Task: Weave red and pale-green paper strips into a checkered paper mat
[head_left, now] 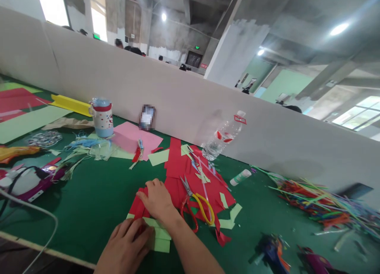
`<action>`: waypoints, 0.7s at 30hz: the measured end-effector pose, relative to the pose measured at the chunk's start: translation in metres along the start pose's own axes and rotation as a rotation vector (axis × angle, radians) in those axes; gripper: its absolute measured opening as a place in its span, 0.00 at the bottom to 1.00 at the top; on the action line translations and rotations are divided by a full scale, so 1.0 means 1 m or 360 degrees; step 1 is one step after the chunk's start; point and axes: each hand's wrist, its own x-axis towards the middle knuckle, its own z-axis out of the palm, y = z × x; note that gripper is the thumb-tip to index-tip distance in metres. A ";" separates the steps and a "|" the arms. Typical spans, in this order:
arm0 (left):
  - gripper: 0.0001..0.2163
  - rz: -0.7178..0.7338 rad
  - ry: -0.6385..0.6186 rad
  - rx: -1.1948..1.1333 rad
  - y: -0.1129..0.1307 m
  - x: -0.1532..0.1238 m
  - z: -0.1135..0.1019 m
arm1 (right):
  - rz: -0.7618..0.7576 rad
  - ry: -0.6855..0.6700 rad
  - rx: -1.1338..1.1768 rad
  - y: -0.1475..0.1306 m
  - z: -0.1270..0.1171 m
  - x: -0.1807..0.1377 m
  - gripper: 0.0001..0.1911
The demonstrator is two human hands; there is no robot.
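Observation:
My left hand (127, 242), fingers bent and close together, presses on light green paper strips (162, 245) near the table's front edge. Its fingertips are partly hidden. Just above it, my right hand (157, 200) grips folded red paper (135, 204) against the table, thumb to the left and fingers curled over the paper. The red paper touches the green strips. To the right of my right hand lie scissors (203, 204) with one yellow and one red handle, blades apart, on a pile of red paper (175, 167) with green scraps.
A clear water bottle (221, 137), tilted in view, and a phone (147, 117) stand by the white partition (178, 96). A glue stick (240, 177), patterned cup (102, 117), pink paper (133, 137), purple glue gun (38, 183) with cable, and coloured strips (314, 198) lie around the green table.

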 end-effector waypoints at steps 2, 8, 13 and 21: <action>0.17 -0.0015 -0.0003 -0.0015 -0.001 0.000 0.000 | 0.0017 -0.0009 -0.0008 -0.005 0.001 0.000 0.20; 0.17 -0.0059 -0.0060 -0.0061 0.000 0.001 0.005 | -0.0006 -0.0028 0.0015 -0.008 0.002 -0.001 0.17; 0.16 -0.0069 -0.0094 -0.0041 0.000 0.002 0.001 | -0.0088 0.0019 0.0112 -0.006 0.001 -0.003 0.14; 0.16 -0.0026 0.0064 -0.0026 0.005 0.008 -0.003 | -0.0155 0.0151 0.0480 0.002 0.001 0.002 0.10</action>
